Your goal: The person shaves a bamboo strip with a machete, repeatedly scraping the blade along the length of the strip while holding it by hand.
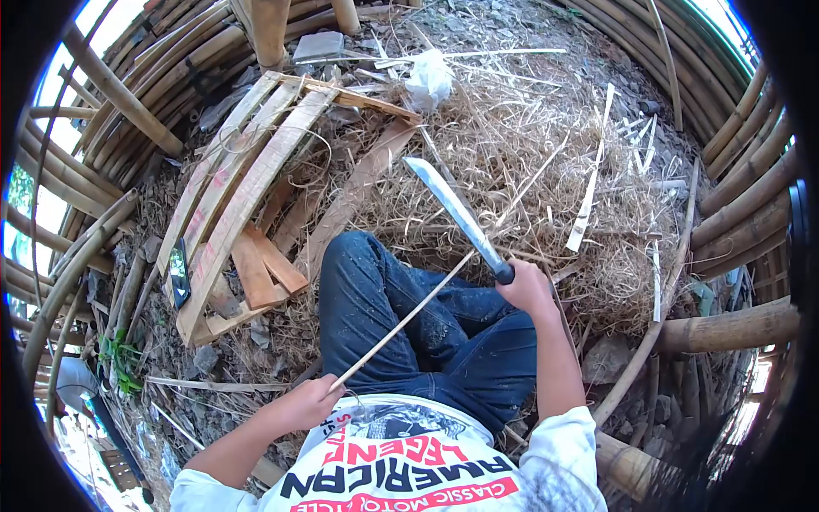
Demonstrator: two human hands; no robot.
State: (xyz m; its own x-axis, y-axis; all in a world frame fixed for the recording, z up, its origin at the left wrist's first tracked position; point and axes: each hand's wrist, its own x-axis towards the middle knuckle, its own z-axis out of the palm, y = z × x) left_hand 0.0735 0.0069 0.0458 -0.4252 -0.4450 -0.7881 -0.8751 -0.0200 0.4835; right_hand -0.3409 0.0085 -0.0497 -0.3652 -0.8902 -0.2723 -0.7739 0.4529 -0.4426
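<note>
My right hand (526,288) is wrapped round the dark handle of a machete (455,205), its long pale blade slanting up and to the left, away from me. In my left hand (314,403), close to my shirt, is one end of a thin bamboo strip (401,324). The strip runs up and to the right over my crossed legs and meets the machete blade near the handle. Beyond the blade, a thick bed of curled shavings (512,145) covers the ground.
A slatted wooden pallet (247,188) leans at the left with a phone (178,271) on it. Two short wood pieces (260,269) lie beside my knee. A white plastic bag (429,78) sits at the back. Bamboo poles (742,205) wall both sides, and a pale split strip (589,205) lies right.
</note>
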